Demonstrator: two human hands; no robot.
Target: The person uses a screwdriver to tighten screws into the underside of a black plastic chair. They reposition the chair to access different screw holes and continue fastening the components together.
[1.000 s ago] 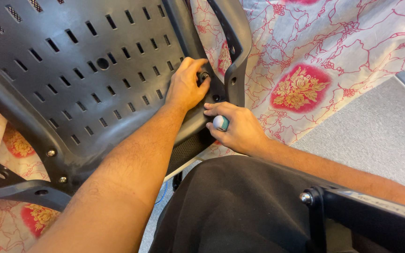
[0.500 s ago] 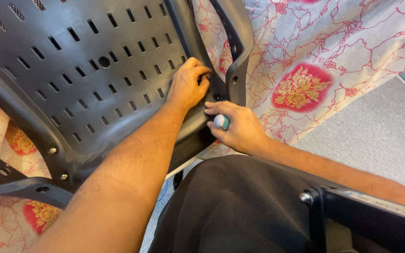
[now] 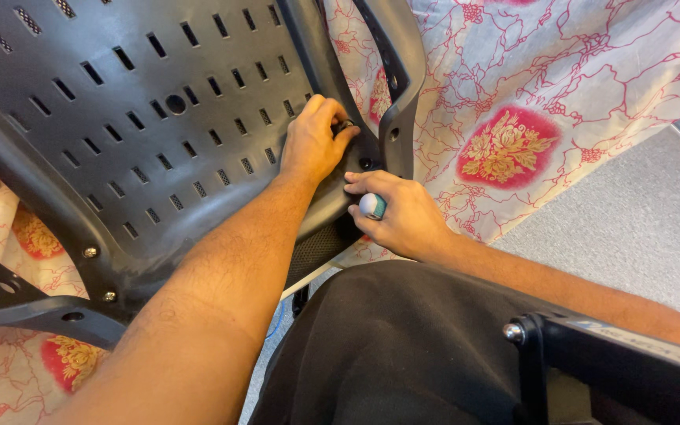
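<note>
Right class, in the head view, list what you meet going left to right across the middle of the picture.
Slotted grey plastic chair back → left hand → right hand holding a small tool with a white round end → flowered cloth → grey floor.

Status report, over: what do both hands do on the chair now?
Left hand grips a small dark knob on the chair shell. Right hand holds a round-ended tool at the shell edge. Nothing blocks either hand.

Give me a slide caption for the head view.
Left hand presses chair back; right hand holds round-ended tool.
</note>
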